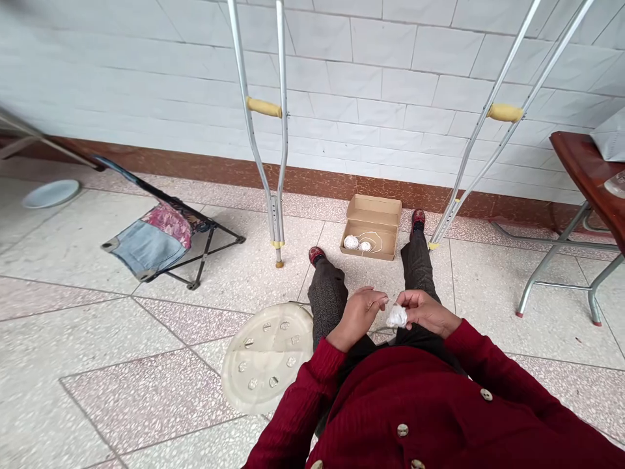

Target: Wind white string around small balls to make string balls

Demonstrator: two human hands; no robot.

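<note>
Small white rounded bundle (398, 317) near, between left hand (360, 314) and right hand (428, 314). Brown rectangular cardboard box (374, 210) far, round white string balls (351, 242) inside; silver metal crutches (280, 225) left and right.

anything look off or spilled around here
Nothing looks spilled or broken. Only the white string in the open cardboard box looks untidy, lying in loose loops beside two white balls.

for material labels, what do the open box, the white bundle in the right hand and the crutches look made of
The box looks like brown cardboard: matt, with thin folded walls. The white bundle seems soft and matt, perhaps yarn or thread, from its uneven surface. The crutches look like metal tubing, probably aluminium, from their silvery sheen; their dull yellow grips may be foam.
</note>
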